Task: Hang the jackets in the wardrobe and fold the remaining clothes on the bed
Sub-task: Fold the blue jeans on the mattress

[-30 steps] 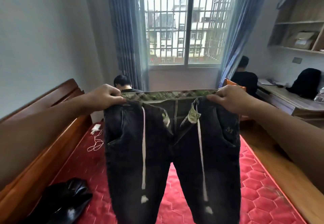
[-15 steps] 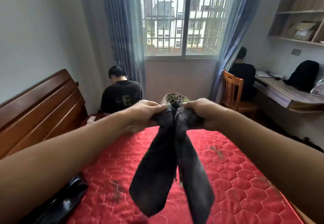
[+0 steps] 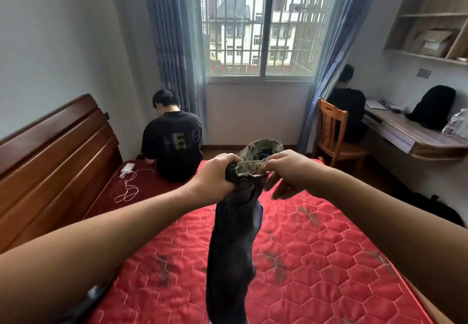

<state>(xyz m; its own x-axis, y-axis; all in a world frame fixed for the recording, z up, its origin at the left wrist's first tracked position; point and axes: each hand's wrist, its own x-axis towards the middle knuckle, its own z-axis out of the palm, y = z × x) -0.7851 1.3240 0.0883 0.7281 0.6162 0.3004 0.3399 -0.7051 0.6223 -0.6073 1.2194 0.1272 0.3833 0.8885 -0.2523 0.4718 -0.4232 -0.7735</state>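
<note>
Jeans (image 3: pixel 233 247) hang leg against leg above the bed (image 3: pixel 329 260). My left hand (image 3: pixel 215 181) grips the bunched waist and my right hand (image 3: pixel 286 169) pinches its rim. I judge the lengthwise fold made; laying them down and folding across remain.

Daylight enters through the barred window (image 3: pixel 260 27). Illumination is soft and even. Wide-angle distortion bends the frame edges

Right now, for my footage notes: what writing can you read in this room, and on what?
"E": on the back of the seated person's black T-shirt; neighbouring letters too blurred.
Label on the cardboard box on the shelf: too blurred to read.
Label on the bottle on the desk: too small.
On the jeans: no writing shows.
</note>
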